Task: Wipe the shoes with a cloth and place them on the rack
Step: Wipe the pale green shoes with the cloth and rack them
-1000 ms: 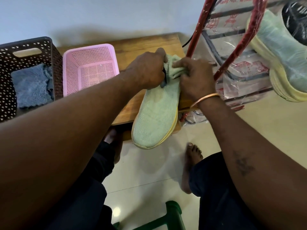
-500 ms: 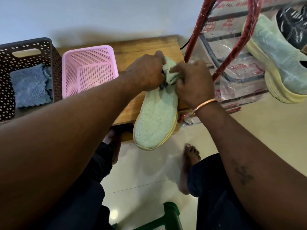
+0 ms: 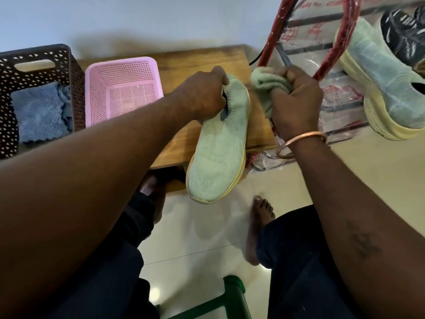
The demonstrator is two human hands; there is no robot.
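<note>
A pale green knit shoe (image 3: 218, 153) with a yellow sole hangs toe-down over the front edge of the wooden table (image 3: 197, 58). My left hand (image 3: 202, 93) grips its heel collar, fingers inside the opening. My right hand (image 3: 296, 102) is closed on a bunched green cloth (image 3: 264, 84), held just right of the shoe's heel and slightly apart from it. The red-framed shoe rack (image 3: 331, 42), still wrapped in clear plastic, stands at the right. On it rest the matching green shoe (image 3: 386, 88) and a black shoe (image 3: 404, 35).
A pink perforated basket (image 3: 122, 93) sits on the table at the left. Beside it is a dark brown basket (image 3: 36, 63) holding a blue cloth (image 3: 41, 111). My bare feet rest on the pale tiled floor, and a green stool edge (image 3: 232, 293) shows below.
My right hand has pulled the green cloth off the shoe's heel and moved it right. The shoe's heel collar now shows, still held by my left hand.
</note>
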